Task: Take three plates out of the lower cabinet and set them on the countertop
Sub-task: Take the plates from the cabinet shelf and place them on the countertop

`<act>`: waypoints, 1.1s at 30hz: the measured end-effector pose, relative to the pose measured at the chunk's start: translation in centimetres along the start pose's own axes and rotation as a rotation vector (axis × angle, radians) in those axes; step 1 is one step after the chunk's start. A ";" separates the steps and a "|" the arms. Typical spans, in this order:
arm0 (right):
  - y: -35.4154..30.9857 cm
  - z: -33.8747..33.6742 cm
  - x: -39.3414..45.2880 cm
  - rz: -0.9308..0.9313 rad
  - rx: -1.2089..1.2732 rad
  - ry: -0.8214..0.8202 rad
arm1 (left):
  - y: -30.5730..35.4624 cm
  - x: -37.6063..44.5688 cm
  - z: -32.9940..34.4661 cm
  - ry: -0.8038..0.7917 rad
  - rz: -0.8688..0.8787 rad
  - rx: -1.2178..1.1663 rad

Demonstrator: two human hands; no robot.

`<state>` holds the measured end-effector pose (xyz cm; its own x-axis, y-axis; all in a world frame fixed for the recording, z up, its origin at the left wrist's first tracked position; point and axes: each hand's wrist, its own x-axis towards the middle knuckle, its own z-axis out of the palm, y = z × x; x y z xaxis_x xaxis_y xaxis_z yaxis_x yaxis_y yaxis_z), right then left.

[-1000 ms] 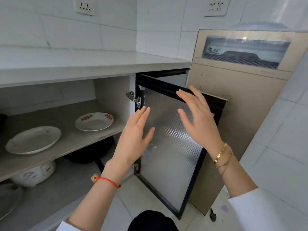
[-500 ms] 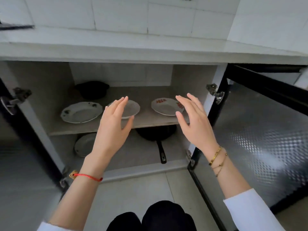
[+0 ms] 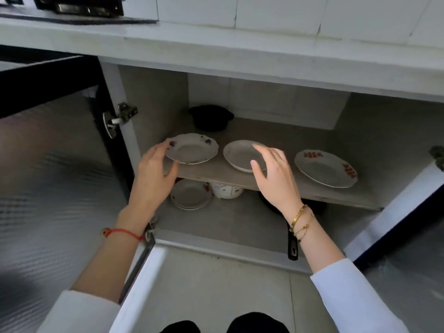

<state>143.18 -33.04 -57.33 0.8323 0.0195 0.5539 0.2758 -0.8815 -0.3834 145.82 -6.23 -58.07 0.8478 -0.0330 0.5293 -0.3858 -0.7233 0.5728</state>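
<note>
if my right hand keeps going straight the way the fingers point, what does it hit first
Most likely the plain white plate in the middle of the shelf: your right hand is open with its fingertips already over the plate's near rim. From this one view, I can't tell whether they're touching it.

Three plates (image 3: 242, 156) sit side by side on the shelf (image 3: 300, 188), pot (image 3: 210, 117) behind the left one. More plates (image 3: 191, 194) stacked underneath.
</note>
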 end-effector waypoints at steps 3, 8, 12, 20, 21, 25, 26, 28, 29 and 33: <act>0.3 2.9 1.9 0.025 0.024 -0.053 | -2.3 1.3 0.9 -0.016 -0.084 0.028; 0.8 7.5 5.4 0.028 0.026 -0.133 | -5.5 3.9 2.9 -0.058 -0.216 0.072; 1.2 10.9 7.8 0.077 0.042 -0.159 | -7.5 5.6 4.5 -0.085 -0.268 0.056; 1.3 16.4 10.3 0.205 0.100 -0.269 | -10.8 8.6 7.3 -0.182 -0.346 0.055; 1.3 16.9 10.5 0.213 0.087 -0.284 | -11.2 9.0 7.6 -0.191 -0.352 0.049; 1.0 18.5 11.3 0.221 -0.047 -0.298 | -12.5 10.6 8.9 -0.200 -0.346 0.077; 0.9 18.8 11.5 0.223 -0.091 -0.285 | -12.7 11.0 9.2 -0.198 -0.350 0.083; 0.8 19.2 11.7 0.226 -0.161 -0.256 | -13.0 11.7 9.8 -0.193 -0.365 0.091; 0.7 19.3 11.8 0.227 -0.182 -0.251 | -13.2 12.0 10.1 -0.192 -0.373 0.096; 0.7 19.7 12.6 0.254 -0.252 -0.273 | -14.1 12.6 11.1 -0.220 -0.418 0.088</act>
<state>163.31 -24.12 -65.19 0.9641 -0.1184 0.2377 -0.0513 -0.9613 -0.2709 165.94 -4.08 -66.43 0.9843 0.1345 0.1141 0.0289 -0.7610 0.6481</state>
